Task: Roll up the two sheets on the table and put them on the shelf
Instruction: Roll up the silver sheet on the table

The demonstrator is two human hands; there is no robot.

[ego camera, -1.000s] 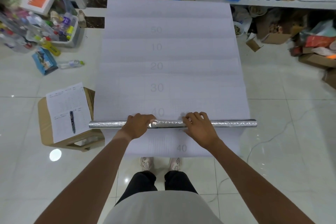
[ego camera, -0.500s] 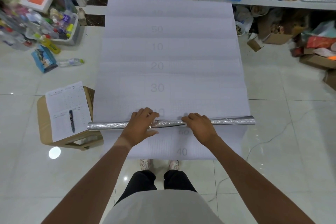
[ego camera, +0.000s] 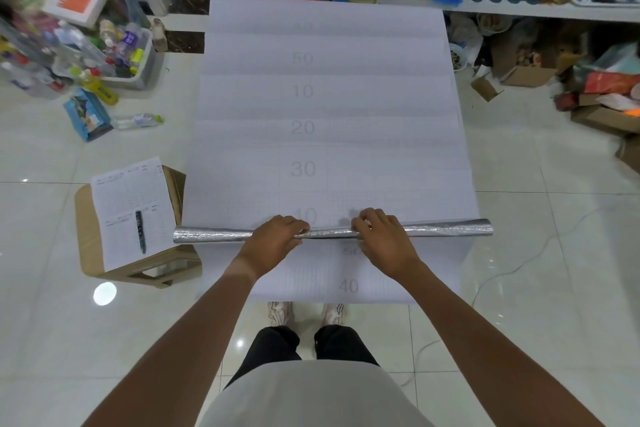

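Observation:
A thin silver roll lies across the near part of the table, the rolled-up edge of a white sheet with grey numbers that stretches away from me. A second white sheet shows below the roll, printed 50 and 40. My left hand grips the roll left of its middle, fingers curled over the top. A little to the right, my right hand holds the roll the same way. The shelf runs along the back right, crowded with toys and bottles.
A cardboard stool with a printed form and a pen stands just left of the table. A bin of bottles sits far left. Cardboard boxes litter the floor at right. A white cable trails on the tiles.
Both hands have turned the silver roll slightly away from me, taking up a bit more of the sheet. The fingers have re-gripped over the top of the roll.

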